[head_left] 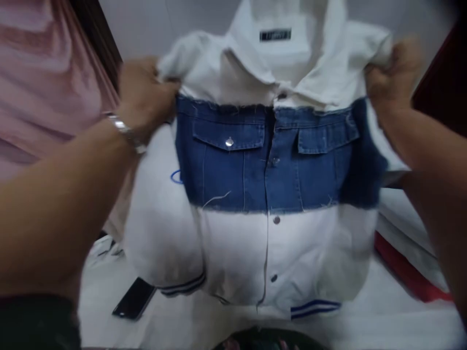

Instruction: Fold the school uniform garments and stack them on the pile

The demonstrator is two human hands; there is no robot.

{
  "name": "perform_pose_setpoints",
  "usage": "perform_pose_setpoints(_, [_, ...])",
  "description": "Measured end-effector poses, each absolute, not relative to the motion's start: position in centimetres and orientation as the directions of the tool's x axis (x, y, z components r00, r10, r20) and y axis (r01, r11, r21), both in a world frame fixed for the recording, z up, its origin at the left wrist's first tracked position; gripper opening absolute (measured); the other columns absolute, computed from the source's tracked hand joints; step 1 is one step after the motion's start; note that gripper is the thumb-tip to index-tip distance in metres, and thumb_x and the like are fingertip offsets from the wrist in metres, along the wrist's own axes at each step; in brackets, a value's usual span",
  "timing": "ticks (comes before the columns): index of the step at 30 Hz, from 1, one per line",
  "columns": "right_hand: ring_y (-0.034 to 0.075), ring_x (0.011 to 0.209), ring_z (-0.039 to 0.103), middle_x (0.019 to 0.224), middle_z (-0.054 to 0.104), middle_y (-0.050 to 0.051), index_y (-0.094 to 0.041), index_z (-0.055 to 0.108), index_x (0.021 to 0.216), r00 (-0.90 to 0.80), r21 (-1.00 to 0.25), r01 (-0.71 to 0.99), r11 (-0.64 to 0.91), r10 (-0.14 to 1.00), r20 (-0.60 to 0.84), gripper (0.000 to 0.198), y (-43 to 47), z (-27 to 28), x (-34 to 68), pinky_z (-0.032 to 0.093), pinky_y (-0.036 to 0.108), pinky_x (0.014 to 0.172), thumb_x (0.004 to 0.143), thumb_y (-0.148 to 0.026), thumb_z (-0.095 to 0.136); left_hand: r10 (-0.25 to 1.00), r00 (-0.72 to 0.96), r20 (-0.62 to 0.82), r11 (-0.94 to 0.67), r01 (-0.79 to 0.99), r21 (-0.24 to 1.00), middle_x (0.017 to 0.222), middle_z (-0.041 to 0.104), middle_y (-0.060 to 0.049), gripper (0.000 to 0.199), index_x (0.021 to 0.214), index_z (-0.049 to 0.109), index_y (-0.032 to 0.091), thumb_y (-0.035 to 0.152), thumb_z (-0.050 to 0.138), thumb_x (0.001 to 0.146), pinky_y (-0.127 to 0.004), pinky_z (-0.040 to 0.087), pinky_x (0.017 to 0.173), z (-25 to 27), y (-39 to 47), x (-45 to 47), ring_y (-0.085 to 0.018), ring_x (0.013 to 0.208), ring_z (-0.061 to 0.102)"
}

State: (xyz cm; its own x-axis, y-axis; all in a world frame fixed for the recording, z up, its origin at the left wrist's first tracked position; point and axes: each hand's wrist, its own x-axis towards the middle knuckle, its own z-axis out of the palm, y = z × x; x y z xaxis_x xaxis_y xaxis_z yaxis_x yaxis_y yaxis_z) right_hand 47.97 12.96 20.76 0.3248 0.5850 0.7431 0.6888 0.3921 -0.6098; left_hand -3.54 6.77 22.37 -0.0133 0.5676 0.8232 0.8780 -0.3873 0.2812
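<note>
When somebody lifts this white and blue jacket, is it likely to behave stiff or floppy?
The jacket is probably floppy: held near the shoulders by the left hand and right hand, its lower part hangs with soft creases. The collar may keep its shape better, since it looks raised around the neck opening.

the left forearm [65, 194] is slanting from the left edge of the frame toward the upper left, where the left hand [146, 87] is clenching in a fist-like grip. the right forearm [434, 138] is reaching in from the right edge, and the right hand [399, 73] is gripping at the upper right, blurring slightly. both hands are sitting well apart.
</note>
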Motion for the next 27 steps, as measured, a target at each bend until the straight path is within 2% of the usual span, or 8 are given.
perform_pose_setpoints(2, [0.03,0.12,0.047,0.115,0.061,0.021,0.009,0.054,0.104,0.294,-0.435,0.851,0.295,0.417,0.86,0.047,14.7,19.4,44.4,0.032,0.036,0.096,0.08,-0.03,0.046,0.664,0.046,0.746,-0.243,0.957,0.157,0.102,0.064,-0.004,0.046,0.11,0.06,0.0,0.039,0.049,0.089,-0.05,0.038,0.092,20.6,10.8,-1.4,-0.032,0.109,0.055])
perform_pose_setpoints(6, [0.029,0.128,0.04,0.129,0.049,0.029,0.016,0.046,0.116,0.222,-0.449,0.862,0.236,0.62,0.752,0.052,18.6,11.5,37.6,0.026,0.045,0.102,0.08,-0.022,0.048,0.848,0.002,0.53,-0.025,0.999,0.037,0.133,0.05,-0.019,0.073,0.139,0.035,0.009,0.044,0.062,0.082,-0.053,0.034,0.098,12.8,17.7,1.4,-0.034,0.121,0.046])
perform_pose_setpoints(9, [0.028,0.129,0.041,0.132,0.051,0.023,0.004,0.054,0.121,-0.173,-0.293,0.852,0.433,0.762,0.624,0.045,17.9,3.0,34.8,0.028,0.042,0.107,0.078,-0.011,0.057,0.905,0.191,0.379,-0.197,0.98,-0.022,0.138,0.047,-0.016,0.059,0.134,0.044,0.015,0.04,0.06,0.083,-0.048,0.035,0.101,4.4,18.6,2.6,-0.032,0.125,0.044])
perform_pose_setpoints(11, [0.027,0.122,0.049,0.126,0.058,0.017,-0.007,0.065,0.109,-0.338,-0.295,0.806,0.514,0.808,0.483,0.033,15.5,-2.8,34.3,0.033,0.042,0.106,0.076,-0.01,0.06,0.903,0.329,0.276,-0.335,0.942,-0.025,0.141,0.044,-0.013,0.05,0.129,0.05,0.017,0.039,0.058,0.085,-0.044,0.034,0.103,-1.0,16.8,3.1,-0.029,0.128,0.042])
perform_pose_setpoints(16, [0.029,0.115,0.056,0.117,0.065,0.013,-0.018,0.071,0.096,-0.372,-0.453,0.748,0.484,0.872,0.317,0.027,7.1,-13.0,36.8,0.039,0.049,0.102,0.075,-0.019,0.054,0.87,0.491,0.055,-0.494,0.863,0.105,0.141,0.046,-0.013,0.043,0.124,0.056,0.016,0.036,0.055,0.086,-0.039,0.035,0.106,-9.9,8.5,2.2,-0.026,0.129,0.044])
perform_pose_setpoints(22, [0.028,0.121,0.051,0.122,0.062,0.009,-0.024,0.071,0.096,0.02,-0.631,0.754,0.184,0.953,0.302,0.03,-1.8,-15.4,41.4,0.037,0.049,0.106,0.073,-0.037,0.056,0.851,0.505,0.144,-0.525,0.825,0.21,0.132,0.055,-0.012,0.038,0.119,0.06,0.018,0.03,0.059,0.083,-0.043,0.04,0.103,-12.0,-1.1,-1.3,-0.026,0.123,0.05])
perform_pose_setpoints(24, [0.03,0.117,0.055,0.121,0.063,0.008,-0.023,0.069,0.104,0.256,-0.777,0.63,0.021,0.938,0.233,0.039,-4.5,-15.4,42.0,0.046,0.047,0.098,0.072,-0.044,0.058,0.851,0.476,0.221,-0.521,0.82,0.239,0.13,0.056,-0.01,0.035,0.117,0.06,0.021,0.028,0.057,0.083,-0.045,0.041,0.102,-12.4,-3.8,-2.0,-0.026,0.121,0.051])
perform_pose_setpoints(27, [0.029,0.099,0.065,0.114,0.066,0.008,-0.023,0.06,0.12,0.455,-0.925,0.324,-0.198,0.89,-0.031,0.056,-7.8,-15.9,41.9,0.056,0.039,0.079,0.071,-0.05,0.06,0.865,0.397,0.307,-0.479,0.836,0.269,0.126,0.059,-0.009,0.031,0.114,0.062,0.023,0.028,0.053,0.085,-0.046,0.043,0.099,-13.3,-7.1,-2.4,-0.026,0.117,0.054])
